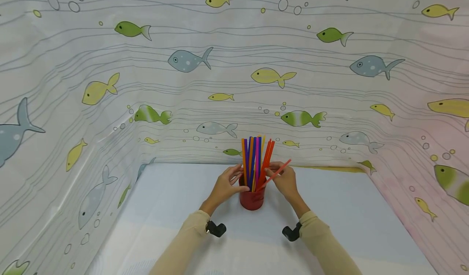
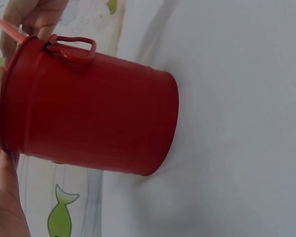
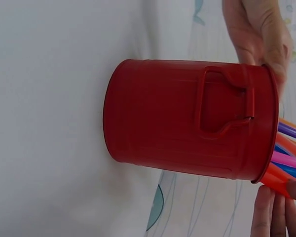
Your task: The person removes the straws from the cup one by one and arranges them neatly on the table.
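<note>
A small red metal bucket (image 1: 251, 201) stands upright on the table, a wire handle on its side. Long coloured straws (image 1: 253, 157) in orange, purple, blue, pink and yellow rise out of it. My left hand (image 1: 226, 185) holds the bucket's rim from the left, thumb at the near edge and fingers around the far side. On the right, my right hand (image 1: 286, 181) pinches red-orange straws (image 3: 276, 178) just above the rim. One pale red straw (image 1: 280, 170) leans out to the right, across the right hand. The straws' lower ends are hidden inside the bucket.
The white tabletop (image 1: 165, 210) stretches around the bucket on both sides. Behind and beside it hangs a white curtain (image 1: 234, 34) printed with fish. Each wrist carries a small black camera (image 1: 216, 228).
</note>
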Tool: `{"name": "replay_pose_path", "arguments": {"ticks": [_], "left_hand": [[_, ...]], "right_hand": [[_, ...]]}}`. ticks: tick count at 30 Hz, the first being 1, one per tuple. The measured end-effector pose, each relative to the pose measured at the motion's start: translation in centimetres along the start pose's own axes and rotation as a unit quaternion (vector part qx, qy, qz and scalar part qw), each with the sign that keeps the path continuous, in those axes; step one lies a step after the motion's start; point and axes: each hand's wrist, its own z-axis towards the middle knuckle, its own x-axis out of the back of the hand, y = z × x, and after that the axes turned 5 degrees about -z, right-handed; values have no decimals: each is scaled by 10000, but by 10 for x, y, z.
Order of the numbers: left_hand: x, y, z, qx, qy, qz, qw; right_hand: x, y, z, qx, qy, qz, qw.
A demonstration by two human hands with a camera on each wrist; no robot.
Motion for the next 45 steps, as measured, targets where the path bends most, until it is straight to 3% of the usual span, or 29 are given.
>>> {"name": "replay_pose_path", "arguments": {"ticks": [18, 28, 32, 40, 45], "left_hand": [[2, 0, 0, 95, -45, -20, 9999], [2, 2, 1, 138, -59, 189, 9997], [2, 4, 1, 141, -68, 190, 9997], [3, 5, 2, 234, -147, 188, 9994], [2, 25, -3, 158, -263, 219, 9993]], "right_hand": [[25, -32, 14, 401, 218, 186, 9988], [55, -78, 16, 1017, 236, 525, 9931], [67, -102, 14, 1133, 307, 349, 9925], [84, -121, 20, 1291, 540, 76, 9901], [91, -121, 20, 1102, 598, -87, 9921]]}}
